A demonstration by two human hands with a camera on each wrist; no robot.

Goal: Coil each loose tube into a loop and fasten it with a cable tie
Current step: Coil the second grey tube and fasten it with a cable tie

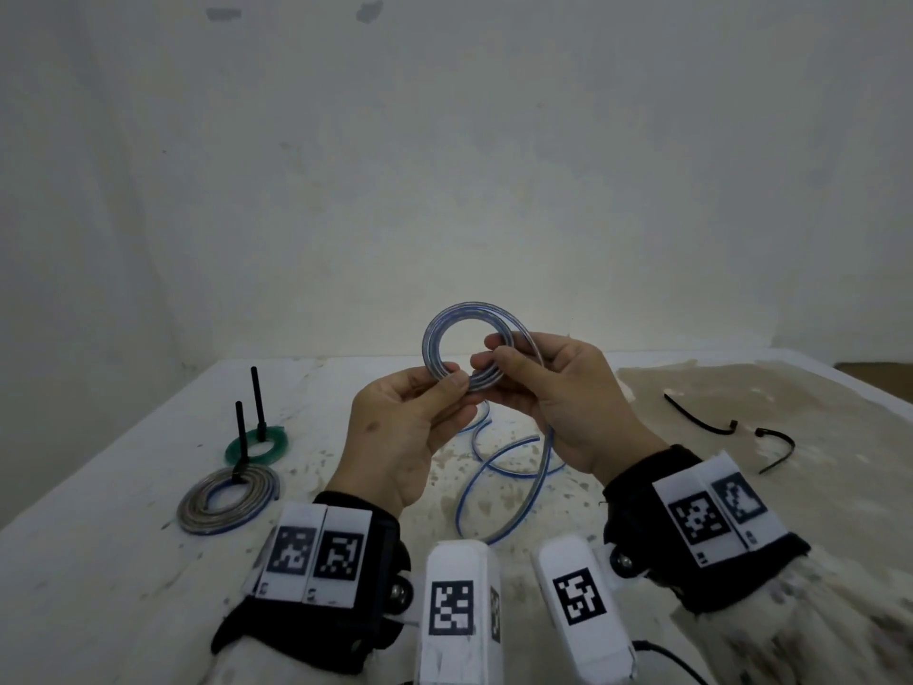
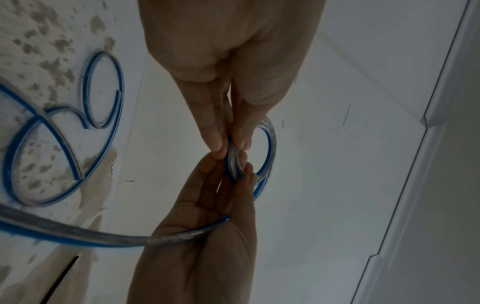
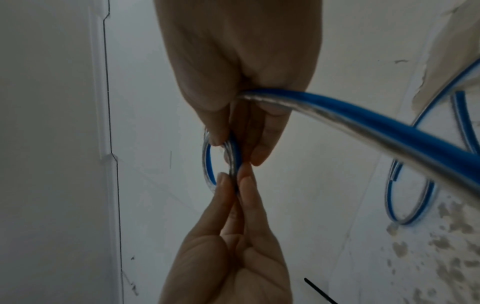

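Clear blue-striped tube (image 1: 462,348) is held above the counter (image 1: 123,575), wound into a small coil; left hand (image 1: 410,432) and right hand (image 1: 558,393) fingers pinch the turns, likely so they cannot spring apart while its tail trails down.

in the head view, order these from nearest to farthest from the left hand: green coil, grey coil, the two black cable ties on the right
From the left hand:
1. Grey coil, lower left.
2. Green coil, left, just behind it; nearly level with it.
3. Cable ties, far right, beyond the right hand.
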